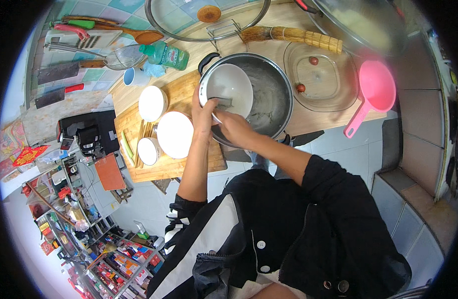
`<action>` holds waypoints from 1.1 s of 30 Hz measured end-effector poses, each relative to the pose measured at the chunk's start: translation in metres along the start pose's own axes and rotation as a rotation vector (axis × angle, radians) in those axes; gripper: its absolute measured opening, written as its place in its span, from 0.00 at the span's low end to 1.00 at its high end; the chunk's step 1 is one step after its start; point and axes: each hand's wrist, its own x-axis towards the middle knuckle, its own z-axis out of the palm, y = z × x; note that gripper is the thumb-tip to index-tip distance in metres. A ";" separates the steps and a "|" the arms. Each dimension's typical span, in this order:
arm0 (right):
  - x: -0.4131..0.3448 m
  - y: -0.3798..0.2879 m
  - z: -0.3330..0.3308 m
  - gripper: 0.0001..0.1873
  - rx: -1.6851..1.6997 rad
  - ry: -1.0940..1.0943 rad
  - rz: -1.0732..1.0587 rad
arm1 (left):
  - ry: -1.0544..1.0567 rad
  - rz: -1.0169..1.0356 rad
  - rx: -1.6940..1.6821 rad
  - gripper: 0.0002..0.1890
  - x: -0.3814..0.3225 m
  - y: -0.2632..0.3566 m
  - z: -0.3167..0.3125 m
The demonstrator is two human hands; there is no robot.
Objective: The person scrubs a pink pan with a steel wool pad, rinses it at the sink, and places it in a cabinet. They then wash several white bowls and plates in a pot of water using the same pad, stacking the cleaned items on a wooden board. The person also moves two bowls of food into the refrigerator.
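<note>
A white bowl (234, 88) tilts inside a large metal pot (270, 97), which has a little cloudy water at the bottom. My left hand (203, 114) grips the bowl's left rim, thumb over the edge. At the bowl's near rim is my right hand (236, 129), close against the left; some of its fingers are hidden. A dark grey patch shows inside the bowl by the left thumb, and I cannot tell what it is. Left of the pot, a wooden cutting board (210, 160) carries a large white bowl (175, 134), two smaller white bowls and wooden chopsticks (143, 130).
Right of the pot stand a clear glass dish (326, 101) with two small red fruits and a pink ladle (376, 86) overhanging the counter edge. Behind lie a straw brush (292, 34) and a glass lid (176, 22). A green bottle (169, 56) and blue cup (130, 76) stand back left.
</note>
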 end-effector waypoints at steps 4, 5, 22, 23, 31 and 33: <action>0.006 0.044 -0.037 0.22 -0.651 -0.073 -0.406 | -0.114 -0.129 0.066 0.33 0.003 0.015 -0.013; 0.005 0.049 -0.040 0.19 -0.777 -0.017 -0.414 | -0.143 -0.125 0.076 0.33 0.001 0.018 -0.014; 0.029 0.101 -0.049 0.18 -0.434 0.214 0.253 | 0.041 -0.042 0.195 0.40 -0.009 -0.006 -0.028; 0.033 0.087 -0.042 0.17 -0.356 0.204 0.351 | 0.058 -0.055 0.190 0.40 -0.010 -0.006 -0.028; 0.014 -0.029 -0.006 0.22 0.735 -0.092 0.240 | 0.007 0.013 0.090 0.34 -0.007 -0.001 -0.023; 0.020 -0.034 0.001 0.27 0.972 -0.132 0.221 | 0.020 -0.013 -0.003 0.31 -0.008 0.000 -0.019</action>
